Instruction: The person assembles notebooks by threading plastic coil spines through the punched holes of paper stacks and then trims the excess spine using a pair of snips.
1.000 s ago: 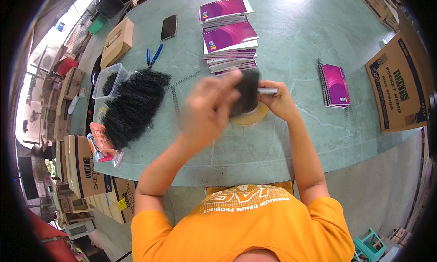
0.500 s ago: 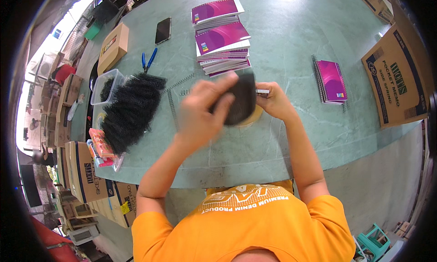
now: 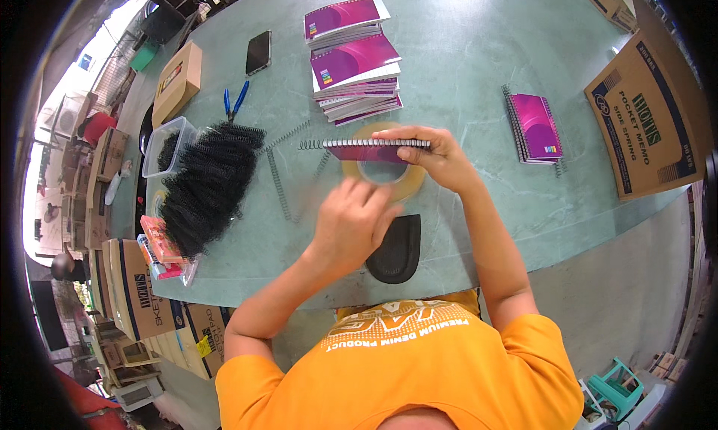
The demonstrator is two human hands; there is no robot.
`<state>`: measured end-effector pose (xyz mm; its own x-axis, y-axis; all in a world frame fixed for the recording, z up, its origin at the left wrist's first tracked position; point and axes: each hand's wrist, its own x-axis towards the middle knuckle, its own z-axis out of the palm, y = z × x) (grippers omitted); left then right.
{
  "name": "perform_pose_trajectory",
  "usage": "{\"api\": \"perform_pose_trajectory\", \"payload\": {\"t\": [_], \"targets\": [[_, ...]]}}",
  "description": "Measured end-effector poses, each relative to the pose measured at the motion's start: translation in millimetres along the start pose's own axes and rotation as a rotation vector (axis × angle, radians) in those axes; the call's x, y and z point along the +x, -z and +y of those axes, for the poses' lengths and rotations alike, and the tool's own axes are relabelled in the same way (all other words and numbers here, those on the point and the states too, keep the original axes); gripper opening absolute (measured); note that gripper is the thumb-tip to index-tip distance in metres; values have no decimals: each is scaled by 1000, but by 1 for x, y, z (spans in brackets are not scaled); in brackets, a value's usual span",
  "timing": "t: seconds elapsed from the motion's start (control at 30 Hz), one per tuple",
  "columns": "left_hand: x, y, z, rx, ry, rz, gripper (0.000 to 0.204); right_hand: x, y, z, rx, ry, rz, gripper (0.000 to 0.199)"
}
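My right hand point(image 3: 441, 159) grips a small purple notebook point(image 3: 366, 152) at its right end, spine edge up. A black spiral coil point(image 3: 310, 144) runs along that edge and sticks out past the left end. Below the notebook, my left hand point(image 3: 348, 219) hangs with loosely bent fingers and the thumb apart; nothing shows in it. Just right of that hand a black pad with one rounded end point(image 3: 396, 254) lies on the table. Partly behind the notebook is a yellow ring point(image 3: 411, 185), like a roll of tape.
Stacked purple notebooks point(image 3: 355, 60) stand at the far middle, with bound ones point(image 3: 537, 127) to the right. Left are a heap of black coils point(image 3: 213, 179), a clear tub point(image 3: 153, 149), blue-handled pliers point(image 3: 236, 99) and a phone point(image 3: 259, 52). A cardboard box point(image 3: 647, 120) borders the right.
My left hand has put the black pad down near the table's front edge and let go of it. The notebook in my right hand now shows, with its coil along the top.
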<state>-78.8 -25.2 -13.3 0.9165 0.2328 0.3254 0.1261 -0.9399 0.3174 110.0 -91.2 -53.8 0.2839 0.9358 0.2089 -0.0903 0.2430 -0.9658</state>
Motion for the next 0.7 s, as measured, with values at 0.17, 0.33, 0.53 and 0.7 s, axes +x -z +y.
{"api": "perform_pose_trajectory", "payload": {"t": [0.17,0.33,0.53,0.7], "targets": [[59,-3,-1,35,-165,293,26,-6,-3,10,1,-10,172,20],[79,-16,-16,31,-282,209,24,-14,1,22,-236,9,211,15],[83,-9,-17,-102,-285,4,19,-17,6,24,-280,-75,180,14],[79,-14,-21,-124,-247,38,19,-18,10,39,-283,-130,154,13]]}}
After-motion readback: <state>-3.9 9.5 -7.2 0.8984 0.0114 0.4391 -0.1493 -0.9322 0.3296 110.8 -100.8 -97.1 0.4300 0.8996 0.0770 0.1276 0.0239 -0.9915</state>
